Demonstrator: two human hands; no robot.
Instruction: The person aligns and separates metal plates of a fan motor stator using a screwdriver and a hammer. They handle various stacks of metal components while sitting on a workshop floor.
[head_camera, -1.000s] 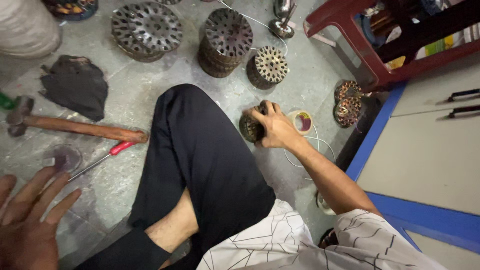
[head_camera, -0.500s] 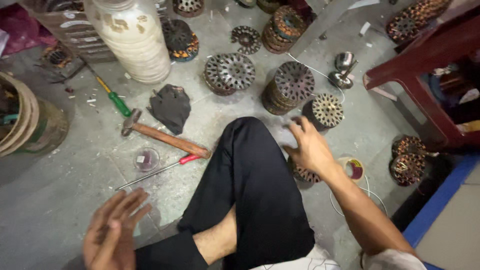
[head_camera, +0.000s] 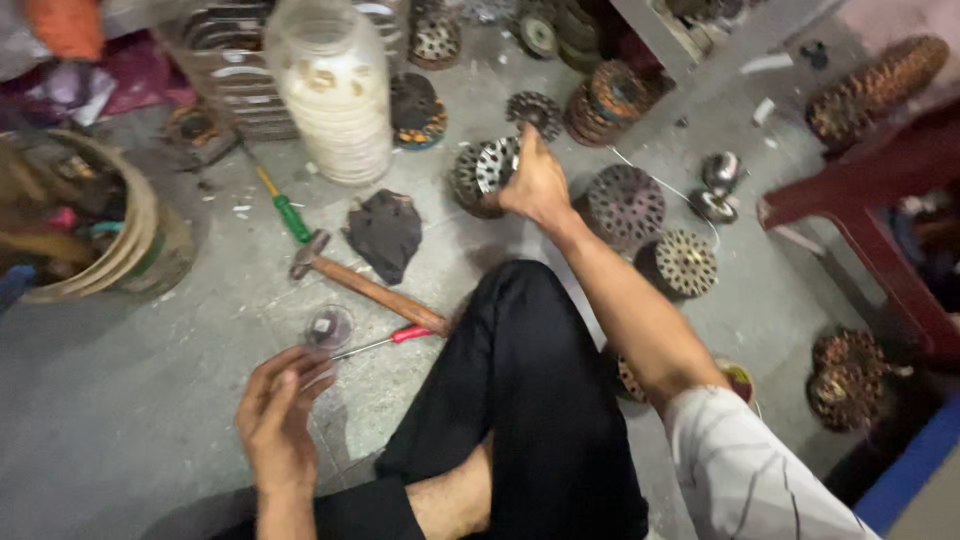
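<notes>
The round slotted motor core (head_camera: 497, 165) is up off the floor, tilted on edge in the person's right hand (head_camera: 537, 185), whose fingers are wrapped over its rim at full arm's reach, just above another dark core (head_camera: 466, 180) lying on the concrete. So the pick-up looks done to me; what seems left is bringing it in and working on it, since it has not yet come near the lap. The left hand (head_camera: 275, 415) hangs low by the bent knee in black trousers (head_camera: 530, 400), fingers loosely curled and holding nothing that I can make out, close to a small clear round lid (head_camera: 328, 327) and a red-handled screwdriver (head_camera: 385, 341). A wooden-handled hammer (head_camera: 365, 284) lies just beyond those, untouched, with a dark rag (head_camera: 385, 232) and a green-handled screwdriver (head_camera: 283, 208) further out. Around the lifted core the floor is crowded with more of its kind: a stack of wound cores (head_camera: 623, 205) beside the forearm, a pale toothed one (head_camera: 685, 262) near it, and others toward the back wall. A big clear plastic jar (head_camera: 335, 90) stands behind the rag, a woven basket (head_camera: 120, 240) sits well off to the left, and a dark red stool (head_camera: 880, 215) stands to the right.
</notes>
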